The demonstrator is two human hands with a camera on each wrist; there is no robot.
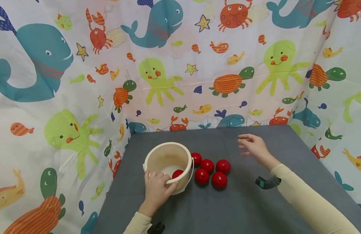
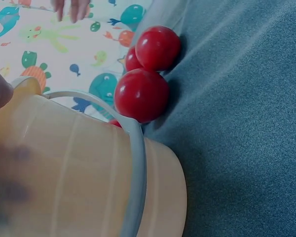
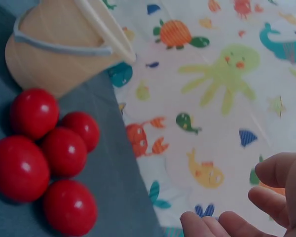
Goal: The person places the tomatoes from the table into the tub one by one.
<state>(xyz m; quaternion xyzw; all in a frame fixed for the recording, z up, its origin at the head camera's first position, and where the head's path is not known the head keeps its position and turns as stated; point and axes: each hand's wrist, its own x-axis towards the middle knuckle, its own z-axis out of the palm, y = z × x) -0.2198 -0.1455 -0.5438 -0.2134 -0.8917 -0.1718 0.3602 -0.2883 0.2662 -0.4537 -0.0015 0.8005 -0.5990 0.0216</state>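
Observation:
A cream plastic bucket stands on the dark grey cloth, its pale handle hanging down the side. My left hand grips the near rim, fingers over the edge and thumb along the outside. Inside, at the bottom, lies one red ball. Several more shiny red balls sit in a cluster just right of the bucket, with another red ball nearest the right wrist camera. Raised to the right of the cluster, my right hand has loosely bent, spread fingers and nothing in them.
The grey cloth covers the tabletop. White curtains printed with sea animals rise at the back and along both sides. Dark bands with cameras sit at both wrists.

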